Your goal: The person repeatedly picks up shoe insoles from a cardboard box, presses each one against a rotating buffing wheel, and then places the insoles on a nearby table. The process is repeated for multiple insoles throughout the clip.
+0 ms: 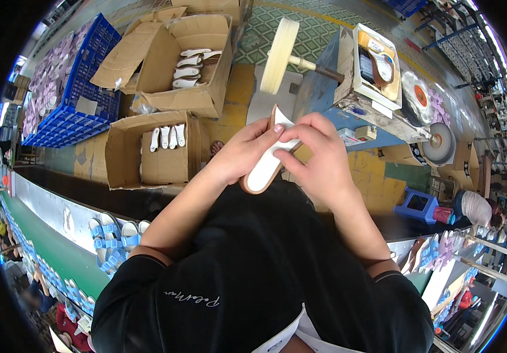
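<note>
Two cardboard boxes [165,159] (white soles [168,136] inside) | hands [283,153] grip sole [265,167]

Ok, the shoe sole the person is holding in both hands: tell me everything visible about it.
The shoe sole is a flat, elongated piece with a white upper face and a tan, cork-like edge, rounded at its lower end. It is held tilted, lengthwise up and away from the body, above the dark shirt. The left hand grips its left edge, thumb on top; the right hand pinches the white face. Its upper tip points toward the round buffing wheel.
</note>
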Demonstrator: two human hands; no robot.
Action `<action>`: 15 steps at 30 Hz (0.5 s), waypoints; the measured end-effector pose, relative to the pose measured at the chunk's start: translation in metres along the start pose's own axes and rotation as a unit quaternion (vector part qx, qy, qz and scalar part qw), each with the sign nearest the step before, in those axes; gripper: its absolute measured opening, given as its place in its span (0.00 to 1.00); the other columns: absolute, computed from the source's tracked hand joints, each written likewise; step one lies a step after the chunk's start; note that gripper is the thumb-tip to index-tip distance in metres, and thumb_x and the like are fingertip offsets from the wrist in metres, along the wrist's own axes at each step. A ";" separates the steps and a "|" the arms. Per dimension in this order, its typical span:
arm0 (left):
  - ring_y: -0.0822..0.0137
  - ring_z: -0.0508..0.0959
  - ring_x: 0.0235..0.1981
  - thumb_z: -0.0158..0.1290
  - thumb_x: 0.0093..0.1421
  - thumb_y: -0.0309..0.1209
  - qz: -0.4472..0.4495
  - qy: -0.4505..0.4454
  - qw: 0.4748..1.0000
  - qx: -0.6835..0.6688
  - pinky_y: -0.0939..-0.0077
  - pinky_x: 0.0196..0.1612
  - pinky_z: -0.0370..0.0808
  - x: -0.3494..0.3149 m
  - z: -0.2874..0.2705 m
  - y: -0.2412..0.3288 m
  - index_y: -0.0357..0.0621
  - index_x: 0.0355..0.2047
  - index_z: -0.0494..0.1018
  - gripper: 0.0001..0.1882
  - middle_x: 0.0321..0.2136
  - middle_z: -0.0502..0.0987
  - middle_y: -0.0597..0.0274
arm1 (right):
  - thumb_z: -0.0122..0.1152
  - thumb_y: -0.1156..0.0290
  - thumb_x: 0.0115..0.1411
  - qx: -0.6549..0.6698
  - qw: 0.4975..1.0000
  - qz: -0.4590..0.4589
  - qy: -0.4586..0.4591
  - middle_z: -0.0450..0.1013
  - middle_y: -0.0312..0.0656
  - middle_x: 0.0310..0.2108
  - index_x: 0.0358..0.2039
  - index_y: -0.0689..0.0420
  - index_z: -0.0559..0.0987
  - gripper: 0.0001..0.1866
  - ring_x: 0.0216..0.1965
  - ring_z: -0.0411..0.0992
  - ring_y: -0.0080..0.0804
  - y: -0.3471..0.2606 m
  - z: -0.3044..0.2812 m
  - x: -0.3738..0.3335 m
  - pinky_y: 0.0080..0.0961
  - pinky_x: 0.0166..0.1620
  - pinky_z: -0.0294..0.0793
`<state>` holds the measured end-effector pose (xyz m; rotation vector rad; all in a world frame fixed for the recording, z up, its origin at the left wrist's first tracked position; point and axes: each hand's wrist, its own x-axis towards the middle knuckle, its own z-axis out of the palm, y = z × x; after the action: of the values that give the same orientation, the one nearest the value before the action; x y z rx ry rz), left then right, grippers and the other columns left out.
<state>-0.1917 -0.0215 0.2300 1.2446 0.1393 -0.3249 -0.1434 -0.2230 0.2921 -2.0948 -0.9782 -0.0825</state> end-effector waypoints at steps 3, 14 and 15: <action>0.75 0.83 0.40 0.52 0.85 0.49 0.015 -0.002 0.999 0.031 0.76 0.42 0.81 0.000 0.000 -0.001 0.36 0.62 0.77 0.26 0.43 0.84 0.62 | 0.83 0.76 0.55 0.035 0.997 0.073 0.011 0.79 0.41 0.44 0.41 0.57 0.88 0.14 0.41 0.78 0.40 0.006 0.007 -0.004 0.34 0.46 0.80; 0.77 0.83 0.43 0.54 0.84 0.50 -0.003 -0.004 1.000 0.020 0.77 0.45 0.82 0.002 -0.002 0.001 0.35 0.66 0.76 0.29 0.46 0.85 0.63 | 0.85 0.69 0.56 -0.051 0.990 0.094 0.092 0.74 0.49 0.52 0.52 0.54 0.82 0.26 0.55 0.73 0.53 0.004 0.021 -0.014 0.45 0.58 0.75; 0.76 0.83 0.44 0.54 0.83 0.50 -0.004 0.000 1.000 0.023 0.77 0.45 0.82 0.003 -0.002 0.000 0.35 0.67 0.75 0.29 0.47 0.85 0.63 | 0.85 0.68 0.56 -0.074 0.987 0.095 0.105 0.73 0.49 0.54 0.54 0.55 0.80 0.28 0.57 0.72 0.53 0.005 0.023 -0.014 0.46 0.60 0.74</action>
<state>-0.1888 -0.0197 0.2289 1.2890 0.1383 -0.3366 -0.1560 -0.2179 0.2682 -2.2512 -0.6603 -0.2797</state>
